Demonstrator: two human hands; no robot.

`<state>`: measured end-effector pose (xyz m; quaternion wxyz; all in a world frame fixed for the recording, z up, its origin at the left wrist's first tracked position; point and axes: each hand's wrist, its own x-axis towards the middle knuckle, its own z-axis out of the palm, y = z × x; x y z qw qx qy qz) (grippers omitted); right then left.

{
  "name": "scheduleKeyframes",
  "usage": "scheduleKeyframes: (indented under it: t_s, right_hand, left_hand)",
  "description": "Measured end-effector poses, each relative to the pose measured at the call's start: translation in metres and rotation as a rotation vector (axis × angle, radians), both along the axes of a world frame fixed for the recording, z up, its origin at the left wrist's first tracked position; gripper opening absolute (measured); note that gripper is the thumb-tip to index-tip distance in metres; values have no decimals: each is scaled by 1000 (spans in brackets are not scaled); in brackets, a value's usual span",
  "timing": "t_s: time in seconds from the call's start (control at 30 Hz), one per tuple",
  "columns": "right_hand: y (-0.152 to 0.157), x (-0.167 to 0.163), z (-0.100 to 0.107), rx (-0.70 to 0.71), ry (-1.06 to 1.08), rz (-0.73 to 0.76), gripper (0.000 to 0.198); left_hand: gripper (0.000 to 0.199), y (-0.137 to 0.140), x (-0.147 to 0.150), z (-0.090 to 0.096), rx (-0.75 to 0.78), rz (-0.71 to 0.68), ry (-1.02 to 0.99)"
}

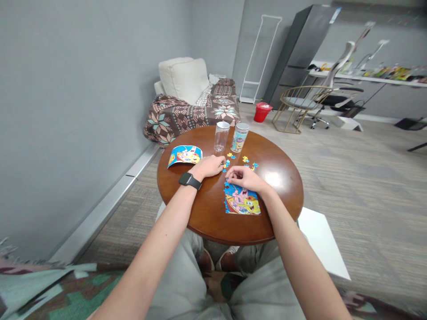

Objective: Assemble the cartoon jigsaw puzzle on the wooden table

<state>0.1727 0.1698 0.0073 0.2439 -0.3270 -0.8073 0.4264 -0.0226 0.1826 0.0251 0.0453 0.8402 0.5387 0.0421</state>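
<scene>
A partly assembled jigsaw puzzle (pixel 242 202) with cartoon figures lies flat on the round table near me. My right hand (pixel 246 178) is over its upper edge, fingers curled together; whatever they hold is too small to make out. To its left, my left hand (pixel 210 166) rests on the table, wearing a black watch. Its fingers are bent inward at some loose jigsaw pieces (pixel 227 164), and I cannot tell if one is between them. More loose pieces (pixel 254 166) lie beyond my right hand. A curved picture sheet (pixel 185 155) with a matching cartoon stands left of my left hand.
A clear jar (pixel 221 137) and a cartoon-printed jar with a lid (pixel 239 138) stand at the far side of the brown table (pixel 283 195). Behind it are a covered sofa (pixel 196 111), a red bin (pixel 262 112) and a gold-framed chair (pixel 300 104). A wall rises at left.
</scene>
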Motion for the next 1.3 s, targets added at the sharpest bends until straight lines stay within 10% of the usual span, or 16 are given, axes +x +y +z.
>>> scheduleKeyframes:
  t_s: [1.07,1.3]
  right_hand:
    - [1,-2,-3,196,-24,32,11]
    - [11,11,-2,444,-46,-659,19]
  left_hand:
    - [29,1,-2,-4,22,-13,4]
    - [30,5,-3,-8,19,-14,-32]
